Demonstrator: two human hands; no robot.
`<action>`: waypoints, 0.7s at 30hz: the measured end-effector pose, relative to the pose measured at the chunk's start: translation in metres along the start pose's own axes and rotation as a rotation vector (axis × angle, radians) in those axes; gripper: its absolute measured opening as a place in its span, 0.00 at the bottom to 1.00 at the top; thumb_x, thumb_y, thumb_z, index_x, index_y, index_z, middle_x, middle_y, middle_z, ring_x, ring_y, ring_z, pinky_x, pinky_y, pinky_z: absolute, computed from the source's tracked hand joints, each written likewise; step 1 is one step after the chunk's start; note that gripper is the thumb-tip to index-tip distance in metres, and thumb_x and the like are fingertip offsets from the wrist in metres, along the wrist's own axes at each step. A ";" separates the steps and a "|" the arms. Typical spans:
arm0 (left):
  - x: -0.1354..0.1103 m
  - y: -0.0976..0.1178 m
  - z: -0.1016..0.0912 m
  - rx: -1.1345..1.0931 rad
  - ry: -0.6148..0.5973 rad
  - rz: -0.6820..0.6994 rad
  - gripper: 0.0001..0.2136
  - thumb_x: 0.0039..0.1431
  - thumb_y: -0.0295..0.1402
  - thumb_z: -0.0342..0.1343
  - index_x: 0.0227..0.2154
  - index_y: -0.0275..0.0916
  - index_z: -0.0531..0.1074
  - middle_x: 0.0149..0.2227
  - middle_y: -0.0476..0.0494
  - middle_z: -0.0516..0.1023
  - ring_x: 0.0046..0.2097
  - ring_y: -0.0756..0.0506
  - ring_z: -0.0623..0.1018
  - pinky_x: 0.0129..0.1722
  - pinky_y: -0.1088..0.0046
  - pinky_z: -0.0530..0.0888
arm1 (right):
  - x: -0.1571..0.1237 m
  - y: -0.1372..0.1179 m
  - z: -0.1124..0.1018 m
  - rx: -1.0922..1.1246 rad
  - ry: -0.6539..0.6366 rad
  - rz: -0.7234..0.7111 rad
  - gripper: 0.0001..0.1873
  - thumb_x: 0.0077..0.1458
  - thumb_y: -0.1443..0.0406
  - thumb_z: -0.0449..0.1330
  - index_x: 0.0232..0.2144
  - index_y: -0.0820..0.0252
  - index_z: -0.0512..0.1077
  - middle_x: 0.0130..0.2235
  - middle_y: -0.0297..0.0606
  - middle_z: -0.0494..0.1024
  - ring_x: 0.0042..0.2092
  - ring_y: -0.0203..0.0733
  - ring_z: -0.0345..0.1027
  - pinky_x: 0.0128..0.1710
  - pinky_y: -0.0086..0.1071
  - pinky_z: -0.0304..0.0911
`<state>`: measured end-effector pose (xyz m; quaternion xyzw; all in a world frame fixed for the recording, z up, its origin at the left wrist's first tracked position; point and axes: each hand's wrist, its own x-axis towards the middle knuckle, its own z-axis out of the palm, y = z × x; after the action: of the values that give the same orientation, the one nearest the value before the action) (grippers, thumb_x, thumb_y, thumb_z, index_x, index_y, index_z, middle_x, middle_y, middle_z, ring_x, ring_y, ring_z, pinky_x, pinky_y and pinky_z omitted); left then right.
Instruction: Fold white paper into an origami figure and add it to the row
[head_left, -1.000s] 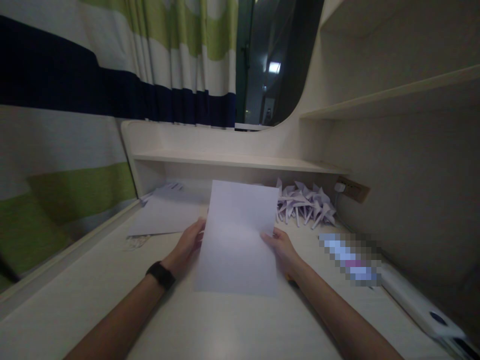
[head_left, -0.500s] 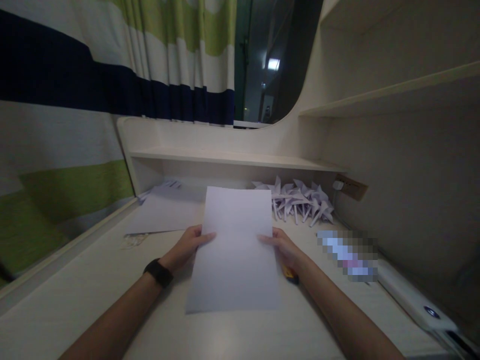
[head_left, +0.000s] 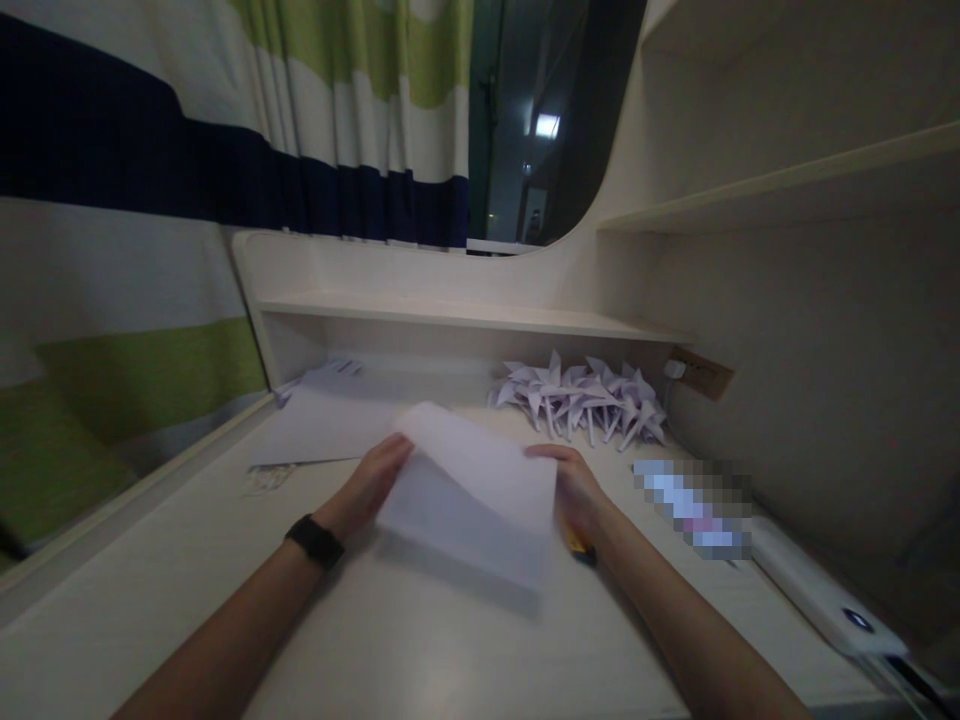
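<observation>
- Wears a dark watch [head_left: 315,541] on the left wrist, at near left.
- Shows a long white device [head_left: 825,590] at near right, on the pale desk [head_left: 435,660].
- Reveals a yellow-and-black object [head_left: 580,546], partly hidden by the right wrist.
- Suspends white paper [head_left: 469,500] between both hands, above the desk, blurred, tilted and bent over on itself.
- Has the left hand [head_left: 367,488] partly closed on the paper's left edge.
- Curves the right hand [head_left: 576,490], half open, at the paper's right edge; too blurred to tell a pinch from a light touch.
- Leaves a stack of sheets [head_left: 322,420] beyond the left hand, at far left.
- Heaps paper pinwheels [head_left: 589,400] at far right, below a shelf [head_left: 465,316].
- Ends in a striped curtain [head_left: 360,120], far left.
</observation>
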<state>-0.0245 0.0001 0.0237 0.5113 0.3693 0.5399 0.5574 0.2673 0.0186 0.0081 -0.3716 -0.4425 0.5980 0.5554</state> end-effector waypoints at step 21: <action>0.010 -0.016 -0.006 -0.042 0.245 0.017 0.21 0.46 0.42 0.67 0.40 0.38 0.70 0.36 0.42 0.80 0.33 0.46 0.79 0.34 0.71 0.74 | -0.028 0.018 0.031 -0.510 -0.145 -0.471 0.29 0.36 0.77 0.54 0.40 0.49 0.80 0.57 0.34 0.71 0.57 0.53 0.65 0.58 0.48 0.57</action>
<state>-0.0255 0.0126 0.0087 0.4330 0.4190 0.6104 0.5141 0.2351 -0.0127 0.0006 -0.3425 -0.6895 0.3488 0.5345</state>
